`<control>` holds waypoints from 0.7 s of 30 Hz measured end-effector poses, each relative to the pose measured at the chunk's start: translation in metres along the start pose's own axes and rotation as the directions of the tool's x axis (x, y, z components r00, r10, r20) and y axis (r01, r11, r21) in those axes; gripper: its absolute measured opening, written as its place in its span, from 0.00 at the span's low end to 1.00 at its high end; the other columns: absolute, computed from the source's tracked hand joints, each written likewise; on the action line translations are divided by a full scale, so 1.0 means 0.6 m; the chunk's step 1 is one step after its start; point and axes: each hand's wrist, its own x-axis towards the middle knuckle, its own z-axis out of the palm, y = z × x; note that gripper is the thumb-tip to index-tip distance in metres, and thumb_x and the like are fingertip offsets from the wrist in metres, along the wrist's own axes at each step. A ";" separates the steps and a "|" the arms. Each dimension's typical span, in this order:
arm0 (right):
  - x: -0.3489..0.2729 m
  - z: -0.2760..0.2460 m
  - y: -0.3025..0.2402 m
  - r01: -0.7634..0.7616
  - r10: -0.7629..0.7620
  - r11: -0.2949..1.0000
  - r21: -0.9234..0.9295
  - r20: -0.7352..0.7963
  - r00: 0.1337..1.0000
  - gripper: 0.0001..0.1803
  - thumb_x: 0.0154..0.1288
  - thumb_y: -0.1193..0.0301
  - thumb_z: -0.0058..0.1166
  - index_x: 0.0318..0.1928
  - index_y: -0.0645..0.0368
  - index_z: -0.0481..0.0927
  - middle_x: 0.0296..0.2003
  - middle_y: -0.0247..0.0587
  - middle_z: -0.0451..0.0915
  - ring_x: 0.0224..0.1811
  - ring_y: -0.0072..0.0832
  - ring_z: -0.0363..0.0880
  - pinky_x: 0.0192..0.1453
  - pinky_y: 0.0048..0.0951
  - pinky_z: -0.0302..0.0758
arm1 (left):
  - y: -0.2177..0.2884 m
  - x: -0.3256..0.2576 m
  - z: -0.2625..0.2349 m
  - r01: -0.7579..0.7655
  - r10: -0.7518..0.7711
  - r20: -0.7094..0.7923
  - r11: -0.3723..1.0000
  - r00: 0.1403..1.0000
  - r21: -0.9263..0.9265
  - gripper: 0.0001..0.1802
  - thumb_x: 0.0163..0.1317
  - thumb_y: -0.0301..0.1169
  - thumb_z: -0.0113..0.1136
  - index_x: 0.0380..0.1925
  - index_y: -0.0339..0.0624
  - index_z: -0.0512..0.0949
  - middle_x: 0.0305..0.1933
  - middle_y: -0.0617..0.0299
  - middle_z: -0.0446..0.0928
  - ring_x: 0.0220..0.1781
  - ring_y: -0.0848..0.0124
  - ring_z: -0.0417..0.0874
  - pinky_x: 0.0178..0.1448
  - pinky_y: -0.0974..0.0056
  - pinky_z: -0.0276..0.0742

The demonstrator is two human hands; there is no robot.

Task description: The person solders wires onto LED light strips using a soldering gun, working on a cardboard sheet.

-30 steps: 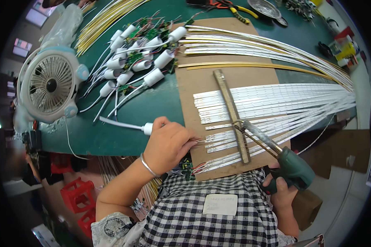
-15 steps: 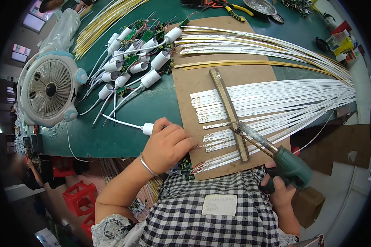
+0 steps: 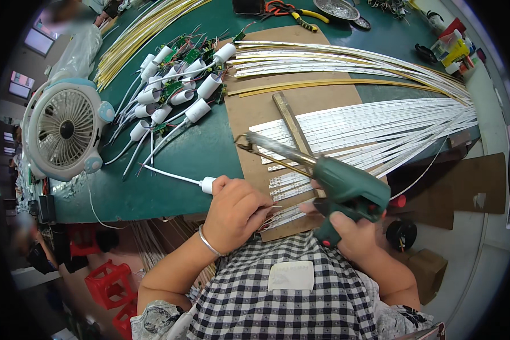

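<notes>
My left hand (image 3: 235,212) is closed round a white cylindrical plug housing (image 3: 207,185), whose white cable (image 3: 173,174) trails to the left. Thin wires (image 3: 274,206) poke out by its thumb and fingertips, beside the ends of white LED strips (image 3: 345,122). Gripped in my right hand (image 3: 351,237) is a green soldering gun (image 3: 351,190). Its metal barrel and tip (image 3: 255,141) point left, raised above the strips' ends. A narrow metal bar (image 3: 290,120) lies across the strips on a brown board (image 3: 241,127); the gun hides the bar's lower part.
White housings with cables and green circuit boards (image 3: 184,85) are heaped at the back left, beside a fan (image 3: 66,130). More strips (image 3: 323,59) lie behind. Pliers (image 3: 297,12) and a metal dish (image 3: 337,8) stand at the far edge. Red stools (image 3: 109,283) are below left.
My right hand has brought the soldering gun left and up, its tip now past the metal bar toward the strips' left ends. My left hand keeps its hold on the plug housing.
</notes>
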 end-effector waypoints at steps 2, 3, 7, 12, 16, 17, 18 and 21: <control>0.008 0.008 0.001 -0.010 0.011 1.000 -0.016 0.023 1.000 0.36 0.61 0.68 0.55 0.66 0.64 0.56 0.60 0.51 0.66 0.52 0.44 0.77 0.58 0.43 0.74 | -0.001 -0.001 -0.001 -0.054 0.054 -0.001 0.998 0.999 0.019 0.15 0.40 0.23 0.67 0.30 0.48 0.77 0.31 0.68 0.75 0.37 0.66 0.76 0.45 0.60 0.58; 0.011 0.010 0.002 -0.024 0.026 0.999 -0.034 0.050 0.998 0.35 0.61 0.69 0.55 0.66 0.64 0.56 0.61 0.51 0.66 0.54 0.45 0.77 0.59 0.45 0.73 | 0.000 -0.003 -0.001 -0.054 0.054 0.000 0.998 0.999 0.020 0.15 0.40 0.23 0.67 0.30 0.48 0.77 0.31 0.68 0.75 0.37 0.66 0.76 0.45 0.60 0.58; 0.022 0.008 0.001 -0.007 0.012 0.998 -0.068 0.078 0.997 0.34 0.62 0.68 0.55 0.65 0.64 0.58 0.60 0.50 0.67 0.54 0.44 0.77 0.57 0.43 0.75 | 0.002 -0.006 0.002 -0.097 0.105 -0.069 0.989 0.992 0.113 0.16 0.38 0.22 0.65 0.30 0.48 0.77 0.30 0.68 0.74 0.36 0.66 0.76 0.45 0.60 0.59; 0.046 0.014 -0.040 0.020 -0.008 0.992 -0.121 0.097 0.995 0.33 0.62 0.67 0.55 0.65 0.65 0.58 0.57 0.50 0.70 0.51 0.42 0.78 0.54 0.41 0.78 | 0.006 -0.007 0.005 -0.077 0.108 -0.124 0.970 0.986 0.230 0.14 0.39 0.24 0.63 0.29 0.48 0.76 0.30 0.67 0.74 0.37 0.66 0.75 0.46 0.59 0.57; 0.050 0.022 -0.030 0.018 -0.009 0.994 -0.107 0.082 0.997 0.32 0.63 0.69 0.53 0.65 0.65 0.59 0.56 0.52 0.71 0.48 0.41 0.80 0.53 0.40 0.79 | 0.010 -0.010 0.008 0.027 0.001 -0.169 0.986 0.986 0.163 0.11 0.41 0.24 0.60 0.27 0.48 0.73 0.29 0.68 0.73 0.37 0.66 0.73 0.48 0.57 0.54; 0.048 0.027 -0.019 0.008 -0.003 0.998 -0.070 0.079 0.997 0.32 0.63 0.69 0.53 0.65 0.64 0.59 0.56 0.52 0.71 0.48 0.41 0.80 0.53 0.40 0.79 | 0.009 -0.010 0.010 0.057 -0.031 -0.182 0.988 0.983 0.142 0.10 0.41 0.24 0.59 0.26 0.48 0.72 0.29 0.68 0.73 0.37 0.65 0.73 0.49 0.57 0.54; 0.044 0.033 -0.005 0.017 -0.014 0.999 -0.037 0.069 0.998 0.31 0.63 0.69 0.52 0.65 0.64 0.59 0.55 0.52 0.71 0.48 0.40 0.80 0.52 0.39 0.79 | 0.011 -0.011 0.010 0.057 -0.030 -0.183 0.988 0.983 0.143 0.10 0.41 0.24 0.59 0.26 0.48 0.72 0.29 0.68 0.73 0.37 0.65 0.73 0.49 0.57 0.54; 0.037 0.039 0.016 -0.007 0.009 1.000 -0.023 0.071 0.997 0.31 0.64 0.67 0.52 0.65 0.64 0.59 0.56 0.51 0.71 0.49 0.39 0.79 0.55 0.38 0.76 | 0.014 -0.011 0.009 0.072 -0.053 -0.184 0.993 0.981 0.099 0.10 0.41 0.24 0.59 0.25 0.48 0.71 0.28 0.68 0.72 0.37 0.65 0.73 0.48 0.57 0.53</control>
